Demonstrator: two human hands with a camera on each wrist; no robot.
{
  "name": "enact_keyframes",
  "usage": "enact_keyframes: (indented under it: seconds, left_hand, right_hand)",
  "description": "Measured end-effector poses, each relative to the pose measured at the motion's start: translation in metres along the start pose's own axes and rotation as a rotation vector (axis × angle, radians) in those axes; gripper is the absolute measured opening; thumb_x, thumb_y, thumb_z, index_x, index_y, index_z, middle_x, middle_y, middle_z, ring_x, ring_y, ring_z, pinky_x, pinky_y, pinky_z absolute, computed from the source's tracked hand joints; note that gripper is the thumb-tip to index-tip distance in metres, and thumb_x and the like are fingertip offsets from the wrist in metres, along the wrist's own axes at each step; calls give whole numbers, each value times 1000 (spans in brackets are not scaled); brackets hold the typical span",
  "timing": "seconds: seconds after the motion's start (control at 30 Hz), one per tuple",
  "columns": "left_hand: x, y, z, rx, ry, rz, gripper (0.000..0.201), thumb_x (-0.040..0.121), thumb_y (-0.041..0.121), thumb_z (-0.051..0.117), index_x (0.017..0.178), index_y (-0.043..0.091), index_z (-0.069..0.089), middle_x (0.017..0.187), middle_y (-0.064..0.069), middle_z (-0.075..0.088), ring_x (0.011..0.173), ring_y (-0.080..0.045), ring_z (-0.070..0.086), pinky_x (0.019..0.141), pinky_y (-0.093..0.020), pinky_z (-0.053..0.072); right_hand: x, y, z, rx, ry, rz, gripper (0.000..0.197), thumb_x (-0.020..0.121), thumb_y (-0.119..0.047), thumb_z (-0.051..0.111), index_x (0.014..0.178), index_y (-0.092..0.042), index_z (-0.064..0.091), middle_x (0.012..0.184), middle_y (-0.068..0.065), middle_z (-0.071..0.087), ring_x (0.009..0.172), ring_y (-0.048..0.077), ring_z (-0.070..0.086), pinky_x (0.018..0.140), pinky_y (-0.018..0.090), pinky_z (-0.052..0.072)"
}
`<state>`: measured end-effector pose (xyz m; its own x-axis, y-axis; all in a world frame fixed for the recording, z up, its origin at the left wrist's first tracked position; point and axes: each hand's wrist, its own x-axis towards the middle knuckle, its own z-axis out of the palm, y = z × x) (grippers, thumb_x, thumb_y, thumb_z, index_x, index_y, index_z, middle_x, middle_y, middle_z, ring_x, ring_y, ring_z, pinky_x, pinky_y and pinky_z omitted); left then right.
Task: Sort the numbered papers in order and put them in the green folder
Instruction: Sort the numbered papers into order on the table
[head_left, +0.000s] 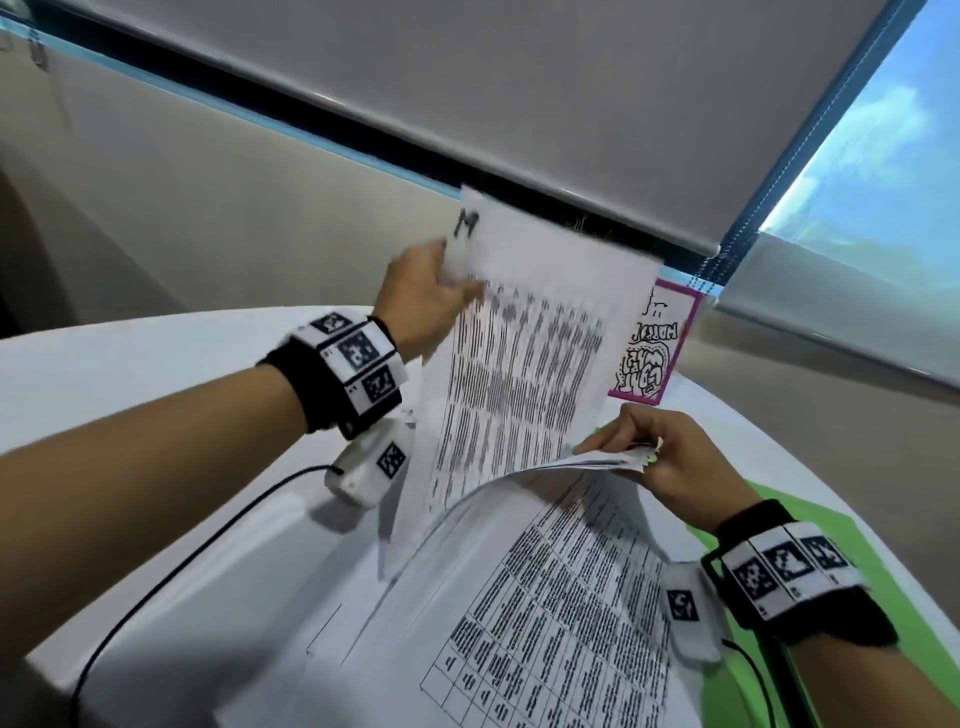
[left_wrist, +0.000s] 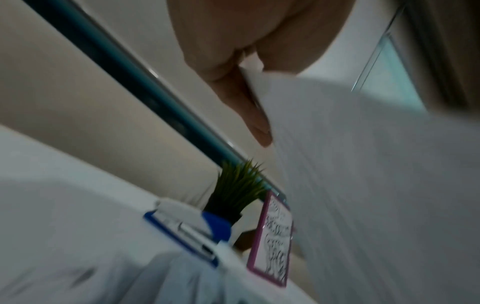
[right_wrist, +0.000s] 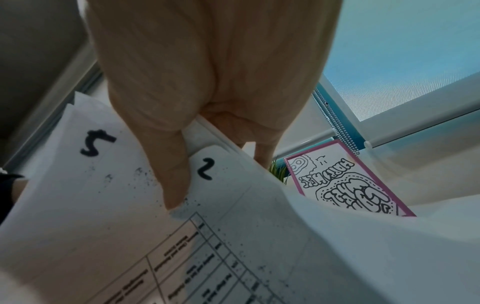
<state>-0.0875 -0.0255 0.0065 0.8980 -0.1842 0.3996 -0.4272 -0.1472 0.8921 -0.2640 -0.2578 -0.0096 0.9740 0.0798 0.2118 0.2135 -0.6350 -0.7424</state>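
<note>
one sheet lifted, the rest pinched at a corner

the sheet with the printed table (head_left: 545, 618) lies nearest, spread over the white table (head_left: 156, 364) at the bottom of the head view, as the top of a stack of papers (head_left: 608, 460) whose far corner is raised. the right hand (head_left: 670, 462) pinches that raised corner, thumb on top and fingers curled underneath. in the right wrist view the thumb (right_wrist: 171, 170) presses on the papers just beside a handwritten 2 (right_wrist: 206, 168); a handwritten 5 (right_wrist: 94, 145) shows on a sheet to its left.

the left hand (head_left: 426, 301) holds one separate sheet (head_left: 530, 343) by its upper left edge, lifted nearly upright above the stack, its lower end bending down toward the other papers. a number is written in its top corner, too blurred to read surely. in the left wrist view the fingers (left_wrist: 249, 107) lie along the back of this sheet's edge.

the green folder (head_left: 841, 540) lies flat on the table under the right wrist, at the right of the stack and partly covered by it.

further back, a pink-framed drawing (head_left: 654, 348) stands at the table's far edge. the left wrist view shows a small green plant (left_wrist: 239, 185) and a blue clipboard (left_wrist: 179, 230) beside it. grey blinds (head_left: 519, 78) hang behind.
</note>
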Motion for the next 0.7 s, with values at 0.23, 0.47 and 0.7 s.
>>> enact_keyframes:
  seconds: [0.23, 0.47, 0.7]
  left_hand:
    - [-42, -35, 20, 279, -465, -205, 22, 86, 25, 71, 74, 15, 56, 68, 4, 55, 63, -15, 54, 51, -23, 37]
    - [-59, -39, 27, 51, -645, -289, 16, 82, 13, 74, 94, 3, 69, 95, -10, 74, 76, -18, 68, 71, -25, 55]
    - [-59, -30, 23, 180, -628, -215, 17, 83, 15, 69, 99, 8, 70, 99, -6, 74, 94, -22, 69, 85, -40, 56]
  right_hand:
    - [12, 5, 6, -82, 26, -34, 20, 80, 4, 74, 71, 4, 56, 88, 3, 77, 85, 12, 73, 74, 18, 52]
    - [25, 5, 9, -86, 26, -42, 17, 80, 2, 74, 74, 3, 58, 85, 7, 76, 84, 15, 72, 72, 19, 53]
    - [31, 5, 6, -188, 64, -78, 12, 80, -6, 77, 78, -12, 67, 73, -2, 67, 67, 5, 57, 66, 17, 46]
